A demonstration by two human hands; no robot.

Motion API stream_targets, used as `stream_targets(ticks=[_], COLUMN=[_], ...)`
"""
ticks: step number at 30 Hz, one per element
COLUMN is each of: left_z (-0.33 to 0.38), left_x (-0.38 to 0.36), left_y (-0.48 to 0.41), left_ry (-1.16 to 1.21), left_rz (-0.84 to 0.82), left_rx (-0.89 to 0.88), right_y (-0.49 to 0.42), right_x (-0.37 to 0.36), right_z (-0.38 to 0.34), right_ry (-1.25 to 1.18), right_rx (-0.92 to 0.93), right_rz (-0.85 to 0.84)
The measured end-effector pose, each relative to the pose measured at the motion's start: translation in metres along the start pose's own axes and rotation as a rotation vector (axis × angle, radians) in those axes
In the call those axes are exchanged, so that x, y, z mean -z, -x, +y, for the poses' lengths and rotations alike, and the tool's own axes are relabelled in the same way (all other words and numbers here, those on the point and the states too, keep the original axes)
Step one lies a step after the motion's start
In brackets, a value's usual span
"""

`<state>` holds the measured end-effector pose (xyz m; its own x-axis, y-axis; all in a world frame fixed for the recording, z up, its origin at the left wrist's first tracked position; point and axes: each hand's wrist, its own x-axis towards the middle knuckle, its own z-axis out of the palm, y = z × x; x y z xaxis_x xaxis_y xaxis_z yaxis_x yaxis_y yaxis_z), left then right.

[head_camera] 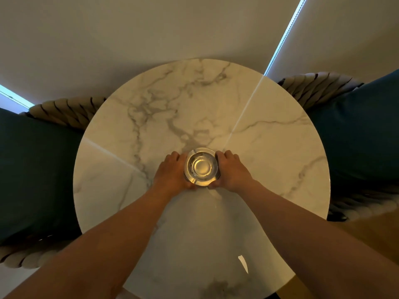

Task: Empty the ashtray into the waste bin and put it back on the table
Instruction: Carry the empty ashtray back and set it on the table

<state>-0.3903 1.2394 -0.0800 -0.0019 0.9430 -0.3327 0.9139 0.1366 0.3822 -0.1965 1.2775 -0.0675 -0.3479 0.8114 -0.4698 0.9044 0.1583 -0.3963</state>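
Two hands, left hand [170, 173] and right hand [232, 171], clasp one glass ashtray [201, 166] on one marble table [269, 152].

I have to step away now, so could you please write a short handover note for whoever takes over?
Left hand and right hand both clasp the glass ashtray, one on each side.
The ashtray sits near the middle of the round marble table; its bowl looks clear, with no ash visible.
The waste bin is not in view.
Whether it has already been emptied cannot be told. If it has, only letting go remains; if not, carry it to the bin, tip it and return it.
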Motion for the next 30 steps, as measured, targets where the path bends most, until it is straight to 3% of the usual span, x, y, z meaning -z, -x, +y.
stream_targets(ticks=[11,21,30], left_z=[-0.010,-0.011,-0.008], left_x=[-0.007,-0.020,-0.028], left_y=[-0.003,0.013,0.013], left_ry=[0.016,0.028,0.037], left_rz=[-0.019,0.035,0.103], left_rx=[-0.027,0.032,0.044], right_y=[0.002,-0.010,-0.010], right_x=[-0.010,0.007,0.007], right_z=[-0.004,-0.002,0.002], right_ry=[0.091,0.154,0.170], right_rx=[-0.003,0.054,0.045], right_rz=[0.066,-0.041,-0.038])
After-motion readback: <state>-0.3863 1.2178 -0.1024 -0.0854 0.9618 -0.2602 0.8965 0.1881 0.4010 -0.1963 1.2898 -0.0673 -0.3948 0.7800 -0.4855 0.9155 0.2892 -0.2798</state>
